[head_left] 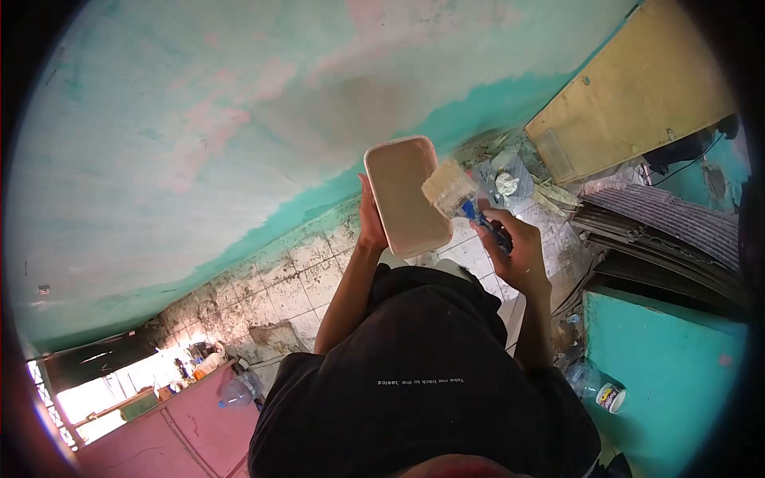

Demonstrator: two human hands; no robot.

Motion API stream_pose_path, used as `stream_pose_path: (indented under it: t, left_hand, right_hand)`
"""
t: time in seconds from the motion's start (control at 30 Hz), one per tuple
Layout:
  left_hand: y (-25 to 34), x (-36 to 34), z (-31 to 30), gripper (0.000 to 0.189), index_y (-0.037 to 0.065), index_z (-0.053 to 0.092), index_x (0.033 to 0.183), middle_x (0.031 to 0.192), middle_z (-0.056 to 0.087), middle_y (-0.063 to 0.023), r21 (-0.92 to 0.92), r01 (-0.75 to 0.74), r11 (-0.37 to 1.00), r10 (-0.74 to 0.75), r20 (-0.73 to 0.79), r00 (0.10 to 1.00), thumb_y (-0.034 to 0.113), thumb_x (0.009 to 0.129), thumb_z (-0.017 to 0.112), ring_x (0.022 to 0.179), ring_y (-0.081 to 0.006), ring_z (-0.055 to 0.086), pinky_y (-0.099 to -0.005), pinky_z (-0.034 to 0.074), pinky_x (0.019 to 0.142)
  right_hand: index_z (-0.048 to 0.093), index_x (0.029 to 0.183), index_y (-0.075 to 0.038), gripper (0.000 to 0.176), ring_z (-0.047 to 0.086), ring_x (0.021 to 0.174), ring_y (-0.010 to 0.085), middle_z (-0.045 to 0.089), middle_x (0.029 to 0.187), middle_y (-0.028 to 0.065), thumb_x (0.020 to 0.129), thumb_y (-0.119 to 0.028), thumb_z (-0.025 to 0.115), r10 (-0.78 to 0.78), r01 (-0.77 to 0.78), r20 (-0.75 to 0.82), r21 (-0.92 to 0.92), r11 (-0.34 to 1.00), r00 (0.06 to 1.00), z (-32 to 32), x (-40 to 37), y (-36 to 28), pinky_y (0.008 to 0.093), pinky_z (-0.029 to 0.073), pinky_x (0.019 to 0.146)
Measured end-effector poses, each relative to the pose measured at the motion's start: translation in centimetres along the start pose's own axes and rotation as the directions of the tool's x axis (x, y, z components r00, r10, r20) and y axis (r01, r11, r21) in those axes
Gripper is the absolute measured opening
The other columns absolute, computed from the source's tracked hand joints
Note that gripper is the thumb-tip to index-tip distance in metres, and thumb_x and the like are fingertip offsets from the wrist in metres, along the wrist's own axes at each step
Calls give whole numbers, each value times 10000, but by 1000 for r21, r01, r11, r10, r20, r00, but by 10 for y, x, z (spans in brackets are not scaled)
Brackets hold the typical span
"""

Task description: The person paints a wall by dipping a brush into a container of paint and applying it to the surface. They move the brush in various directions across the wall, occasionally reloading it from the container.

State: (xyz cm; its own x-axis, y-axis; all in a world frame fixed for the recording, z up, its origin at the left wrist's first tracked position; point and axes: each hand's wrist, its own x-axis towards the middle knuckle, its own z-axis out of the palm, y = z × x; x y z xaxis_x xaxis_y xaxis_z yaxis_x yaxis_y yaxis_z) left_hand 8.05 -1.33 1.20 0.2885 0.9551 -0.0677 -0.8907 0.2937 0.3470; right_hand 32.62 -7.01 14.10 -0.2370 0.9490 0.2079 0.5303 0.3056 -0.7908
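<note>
My left hand (371,217) grips a rectangular plastic tub (408,195) by its left side, with the fingers partly hidden behind it. Inside the tub is a greyish-beige liquid. A wide paintbrush (458,191) is in my right hand (514,245), whose fingers wrap round the dark handle. The pale, coated bristles point up and left and overlap the tub's right rim in this view. Blue shows on the brush near the handle.
A wall (239,119) with patchy turquoise, whitish and pink paint fills the upper left. Stained floor tiles (295,279) run along its foot. Corrugated sheets (677,227) are stacked at right, above a turquoise panel (669,342). A yellowish board (629,88) leans at upper right; plastic bottles lie lower down.
</note>
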Motion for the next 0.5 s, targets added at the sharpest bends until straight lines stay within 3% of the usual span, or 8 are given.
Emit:
stream_pose_path:
  t: [0.1, 0.3, 0.4, 0.5]
  left_hand:
    - [10, -7, 7, 760, 54, 415, 1459, 1375, 546, -133, 94, 37, 995, -36, -14, 999, 649, 1010, 265, 1231, -277, 561, -444, 472, 1040]
    - [42, -26, -20, 703, 56, 412, 1461, 1396, 533, -138, 107, 180, 978, -177, -36, 984, 597, 1031, 285, 1257, -285, 548, -453, 458, 1064]
    - [63, -45, -26, 675, 51, 418, 1457, 1395, 534, -139, 142, 132, 981, -123, -71, 990, 568, 1040, 300, 1253, -279, 551, -444, 461, 1061]
    - [86, -71, -57, 667, 49, 410, 1462, 1398, 531, -143, 99, 180, 979, -173, -76, 982, 557, 1044, 301, 1253, -274, 552, -436, 465, 1058]
  right_hand:
    - [640, 1081, -30, 219, 678, 672, 298, 686, 824, 159, 903, -149, 689, -25, 31, 68, -95, 995, 997, 10, 0, -11, 367, 519, 607]
    - [649, 1077, -47, 227, 687, 695, 304, 691, 825, 154, 887, -163, 697, -39, 62, 126, -188, 980, 991, 42, 11, -45, 372, 525, 618]
    - [670, 1050, -44, 226, 656, 628, 292, 673, 765, 135, 861, -155, 728, 2, 7, 132, -67, 998, 991, 62, 20, -60, 365, 498, 596]
    - [651, 997, -24, 189, 640, 637, 341, 672, 791, 151, 862, -137, 720, -4, 48, 218, -195, 980, 976, 89, 25, -73, 369, 490, 590]
